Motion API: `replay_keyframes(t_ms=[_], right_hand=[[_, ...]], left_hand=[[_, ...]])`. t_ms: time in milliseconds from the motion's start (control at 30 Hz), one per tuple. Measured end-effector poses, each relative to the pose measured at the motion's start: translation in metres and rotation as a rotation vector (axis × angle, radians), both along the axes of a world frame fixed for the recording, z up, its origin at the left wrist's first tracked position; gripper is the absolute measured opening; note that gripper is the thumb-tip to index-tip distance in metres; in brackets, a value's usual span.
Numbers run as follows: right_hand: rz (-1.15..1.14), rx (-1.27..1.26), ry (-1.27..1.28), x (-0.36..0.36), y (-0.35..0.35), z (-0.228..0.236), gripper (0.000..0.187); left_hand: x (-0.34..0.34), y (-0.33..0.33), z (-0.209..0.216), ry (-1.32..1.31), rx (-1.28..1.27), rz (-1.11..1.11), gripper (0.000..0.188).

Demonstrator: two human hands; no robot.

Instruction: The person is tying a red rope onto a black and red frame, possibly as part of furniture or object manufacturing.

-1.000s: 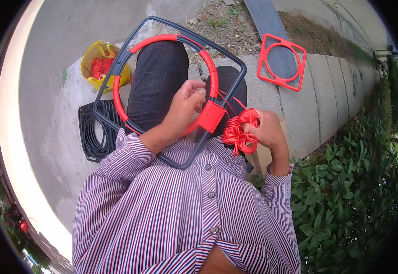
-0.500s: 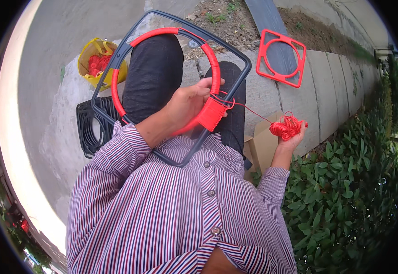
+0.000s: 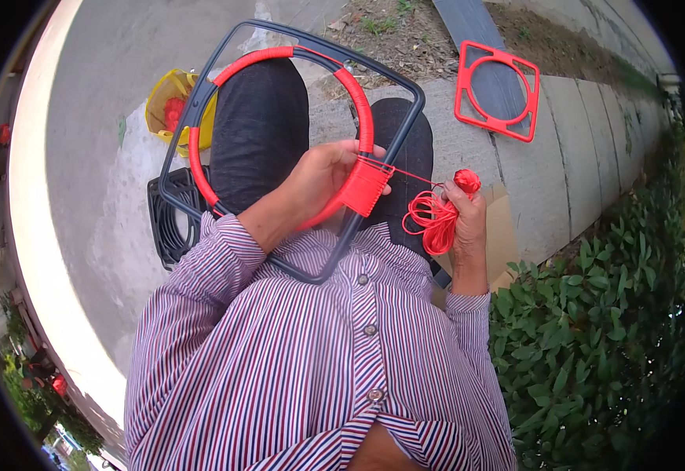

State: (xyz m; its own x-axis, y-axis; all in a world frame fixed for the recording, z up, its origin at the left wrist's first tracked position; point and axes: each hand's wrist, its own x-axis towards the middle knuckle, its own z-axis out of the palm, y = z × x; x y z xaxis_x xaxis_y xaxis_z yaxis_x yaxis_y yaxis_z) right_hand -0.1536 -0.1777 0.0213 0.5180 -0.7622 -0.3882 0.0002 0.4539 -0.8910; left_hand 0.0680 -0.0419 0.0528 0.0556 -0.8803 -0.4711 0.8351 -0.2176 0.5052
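Observation:
Across my lap rests a dark grey square frame (image 3: 228, 63) with a ring inside it. Red cord wrapping (image 3: 367, 188) covers much of the ring, thickest at the lower right where it also spans to the frame's side. My left hand (image 3: 323, 174) grips the frame there, thumb and fingers around the ring beside the wrapping. To the right, my right hand (image 3: 466, 220) is closed around a bundle of red cord (image 3: 436, 222); loops hang below it and a knot of cord shows above the fingers. A taut strand runs from the bundle to the wrapped part.
A red square frame with a ring (image 3: 499, 125) lies on a grey board (image 3: 472, 27) at the far right. On the left stand a yellow bucket (image 3: 156, 118) with red cord inside and a stack of black frames (image 3: 171, 228). Cardboard (image 3: 501, 235) and leafy bushes (image 3: 586, 330) are at the right.
My right hand has come left and closer to the frame with the cord bundle, whose loops now hang down. The strand has been drawn tight at the wrapping. My left hand keeps its grip.

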Motion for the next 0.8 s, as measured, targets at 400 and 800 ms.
replay_keyframes(t_ms=[400, 800], right_hand=[[0.103, -0.156, 0.152, -0.019, 0.053, 0.002, 0.010], [0.133, -0.323, 0.096, 0.013, -0.041, 0.026, 0.046]], left_hand=[[0.003, 0.011, -0.011, 0.119, -0.019, 0.051, 0.024], [0.002, 0.003, -0.020, 0.024, 0.024, 0.046, 0.030]])
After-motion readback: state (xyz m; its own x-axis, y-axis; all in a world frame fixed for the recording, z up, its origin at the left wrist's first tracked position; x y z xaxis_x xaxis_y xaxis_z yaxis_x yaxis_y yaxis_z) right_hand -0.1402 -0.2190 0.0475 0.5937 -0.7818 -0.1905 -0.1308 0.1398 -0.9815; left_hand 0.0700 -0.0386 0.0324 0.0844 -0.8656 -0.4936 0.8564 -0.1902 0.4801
